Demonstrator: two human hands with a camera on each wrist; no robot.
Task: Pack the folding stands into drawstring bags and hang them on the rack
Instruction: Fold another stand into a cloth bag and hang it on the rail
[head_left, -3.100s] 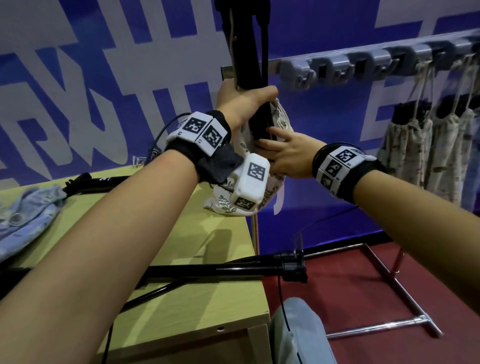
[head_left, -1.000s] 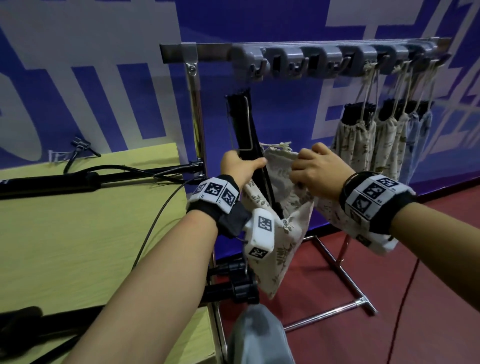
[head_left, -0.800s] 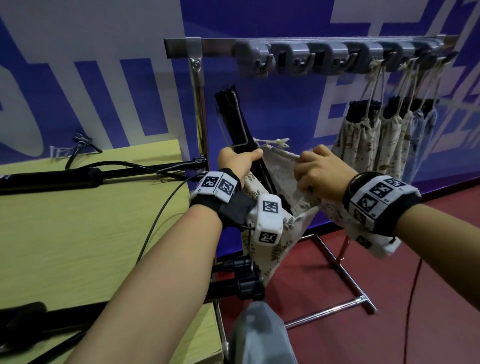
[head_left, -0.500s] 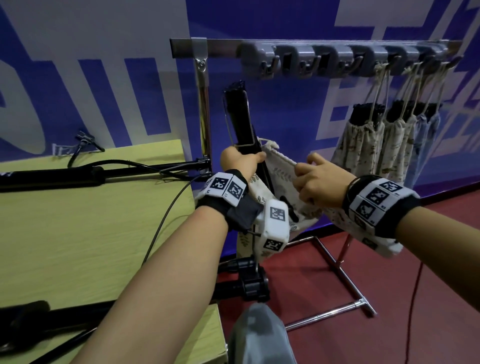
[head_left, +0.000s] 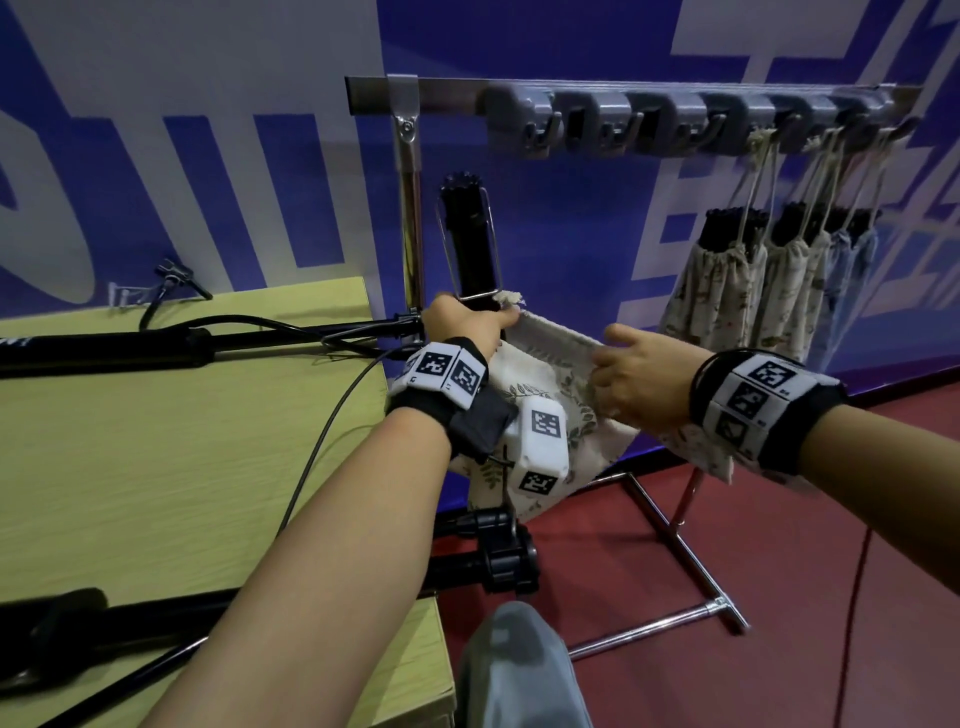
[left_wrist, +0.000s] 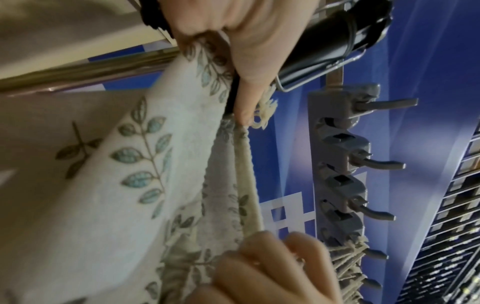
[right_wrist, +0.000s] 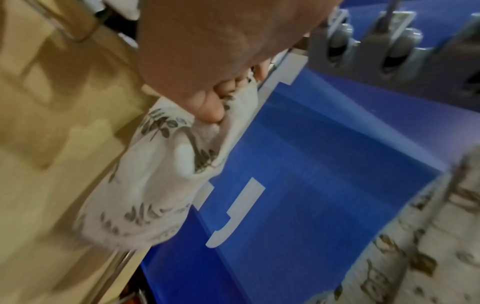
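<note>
Folding stand (head_left: 470, 244) upright, lower end in drawstring bag (head_left: 545, 395) beside table (head_left: 182, 441). L hand (head_left: 462, 325) pinches bag rim at stand; R hand (head_left: 641, 382) pinches opposite rim. Rack (head_left: 649, 122) hooks above, R hand nearer.

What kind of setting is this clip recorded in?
Probably a staged recording or exhibition space, not a home: a printed blue banner wall, red floor, and a free-standing hook rack beside a wooden table.

Folding stand part-way in a drawstring bag

Black folding stand (head_left: 470, 244) upright, lower end inside the leaf-print drawstring bag (head_left: 545, 384), left of bagged stands (head_left: 727, 280) hanging on the rack (head_left: 675, 98).
</note>
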